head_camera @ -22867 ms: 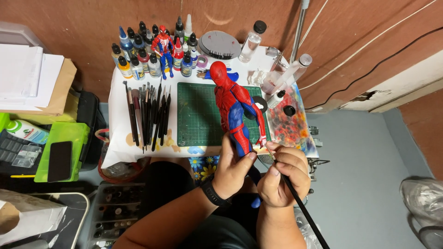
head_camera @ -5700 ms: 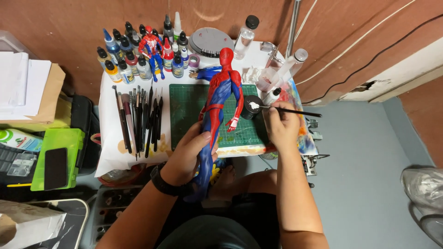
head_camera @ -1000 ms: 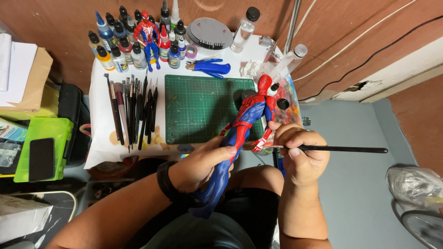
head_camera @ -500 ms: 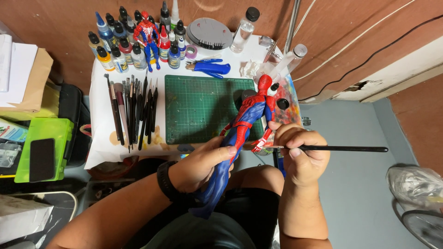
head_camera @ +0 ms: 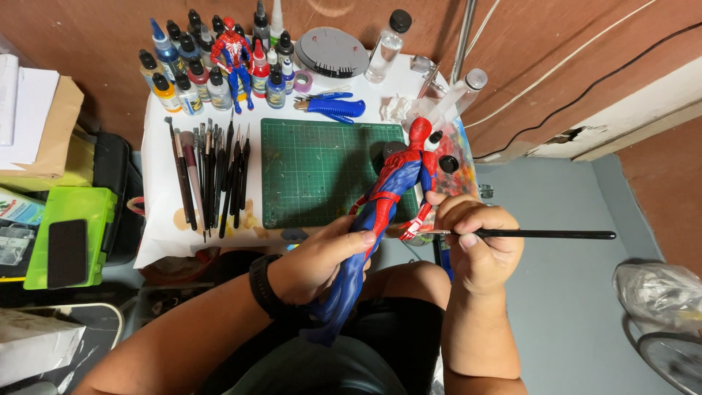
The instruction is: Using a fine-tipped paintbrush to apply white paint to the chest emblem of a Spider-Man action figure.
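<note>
Nothing has shifted; left hand (head_camera: 314, 263) grips figure (head_camera: 384, 208); right hand (head_camera: 479, 241) holds brush (head_camera: 541, 235).

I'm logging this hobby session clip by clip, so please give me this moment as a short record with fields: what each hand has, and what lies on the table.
Left hand: grips the legs of a red and blue plastic action figure, held tilted over the table's front edge.
Right hand: holds a thin black paintbrush, tip at the figure's arm.
Table: white top with a green cutting mat.
Left of mat: row of dark brushes.
Back edge: paint bottles around a smaller red and blue figure; blue-handled pliers.
</note>
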